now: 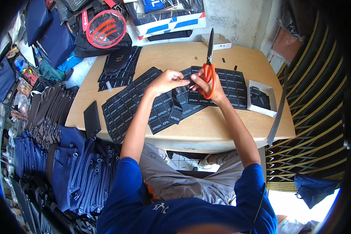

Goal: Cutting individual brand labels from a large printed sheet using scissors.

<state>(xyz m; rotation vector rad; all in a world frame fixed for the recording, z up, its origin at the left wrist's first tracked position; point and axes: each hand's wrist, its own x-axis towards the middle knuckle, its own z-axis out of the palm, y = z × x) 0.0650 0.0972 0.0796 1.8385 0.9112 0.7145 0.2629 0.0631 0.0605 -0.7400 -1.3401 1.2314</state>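
Wooden counter [163, 58] with black printed sheets [130, 95] spread all over it, white box [262, 111] at the right. Left hand [168, 82]'s pinching a dark strip [177, 103] above them; right hand [212, 86]'s wrapped around orange-handled scissors [209, 64], tips pointing away. Navy bags [82, 175] piled up left, slatted gate [312, 117] on the right.

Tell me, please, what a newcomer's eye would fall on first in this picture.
Probably the orange-handled scissors, held in the right hand above the wooden table, their blades pointing away from the person. Next might come the dark printed sheets spread over the tabletop, then the round, red-rimmed item with orange stripes among the bags beyond the table's far left.
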